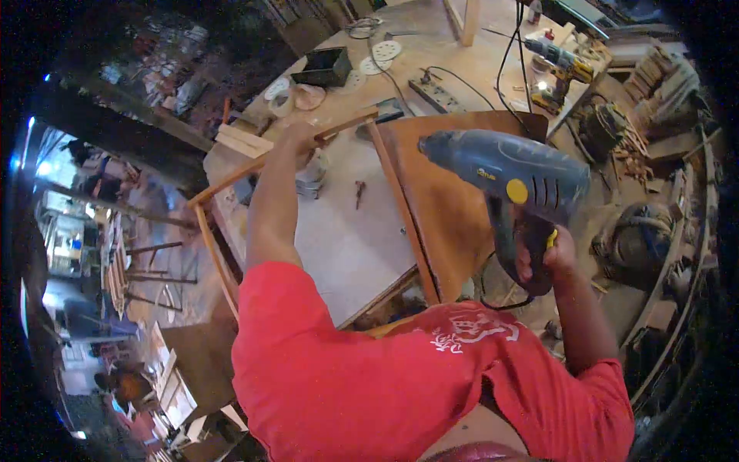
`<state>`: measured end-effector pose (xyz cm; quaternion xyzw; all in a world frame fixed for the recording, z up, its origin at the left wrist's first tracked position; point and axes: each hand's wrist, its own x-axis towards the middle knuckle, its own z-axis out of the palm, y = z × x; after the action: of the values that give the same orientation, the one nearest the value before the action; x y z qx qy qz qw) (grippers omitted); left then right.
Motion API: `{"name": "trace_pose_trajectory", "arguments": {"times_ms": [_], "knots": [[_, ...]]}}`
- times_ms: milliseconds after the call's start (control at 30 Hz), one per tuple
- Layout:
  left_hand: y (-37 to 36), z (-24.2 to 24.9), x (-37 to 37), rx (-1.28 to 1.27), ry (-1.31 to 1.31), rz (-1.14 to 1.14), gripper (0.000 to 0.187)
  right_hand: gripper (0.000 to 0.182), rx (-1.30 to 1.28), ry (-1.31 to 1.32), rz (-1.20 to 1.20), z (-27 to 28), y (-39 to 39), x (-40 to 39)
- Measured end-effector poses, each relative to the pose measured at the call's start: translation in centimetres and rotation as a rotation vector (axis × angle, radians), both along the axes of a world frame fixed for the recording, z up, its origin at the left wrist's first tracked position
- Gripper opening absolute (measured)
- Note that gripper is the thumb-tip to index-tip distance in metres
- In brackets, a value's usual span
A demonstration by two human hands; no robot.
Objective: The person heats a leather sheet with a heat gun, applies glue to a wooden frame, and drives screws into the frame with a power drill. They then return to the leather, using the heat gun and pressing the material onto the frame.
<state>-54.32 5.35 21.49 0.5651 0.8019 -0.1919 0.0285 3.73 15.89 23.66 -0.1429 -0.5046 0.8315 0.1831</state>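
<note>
A blue-grey heat gun [504, 165] with a yellow button is gripped by its handle in my right hand [545, 258]. Its nozzle points left over a brown panel [454, 185]. That panel is edged by a narrow wooden strip and belongs to a wooden frame [231, 179], whose open side spans the table's left part. My left hand [299, 140] reaches across to the frame's far rail and is closed on it, its fingers partly hidden. Inside the frame, a small reddish-brown piece [359, 194] lies on the pale tabletop [350, 246].
Behind the frame stand a black open box [323, 68], white perforated discs [386, 51] and a power strip [433, 92] with cables. A yellow-and-black cordless drill [560, 69] is at the far right. Wood scraps and machinery crowd the floor on the right.
</note>
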Motion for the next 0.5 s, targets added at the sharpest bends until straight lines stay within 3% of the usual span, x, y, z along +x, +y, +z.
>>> {"name": "trace_pose_trajectory", "arguments": {"times_ms": [100, 167, 300, 367, 400, 500], "knots": [[-0.5, 0.5, 1.0, 0.041, -0.118, 0.084, 0.043, 0.073, -0.018, -0.084, -0.024, 3.6, -1.1, -2.9], [-1.2, -1.7, -0.5, 0.59, -0.266, 0.085, 0.034, 0.067, -0.025, -0.063, -0.035, 4.7, -1.0, -4.8], [-3.7, -1.7, -0.4, 0.49, -0.267, 0.078, 0.043, 0.056, -0.037, -0.006, -0.006, 5.5, -0.4, -8.8], [-5.5, -1.3, 2.7, 0.62, -0.055, 0.137, 0.042, 0.043, -0.009, -0.006, -0.005, 5.4, 0.3, -10.7], [-6.3, -1.6, 3.7, 0.609, -0.05, 0.137, 0.042, 0.043, -0.021, -0.003, -0.004, 5.3, 0.8, -11.5], [-9.3, -3.1, 8.2, 0.898, -0.095, 0.038, 0.049, 0.035, -0.023, 0.024, 0.048, 5.0, 2.2, -12.6]]}}
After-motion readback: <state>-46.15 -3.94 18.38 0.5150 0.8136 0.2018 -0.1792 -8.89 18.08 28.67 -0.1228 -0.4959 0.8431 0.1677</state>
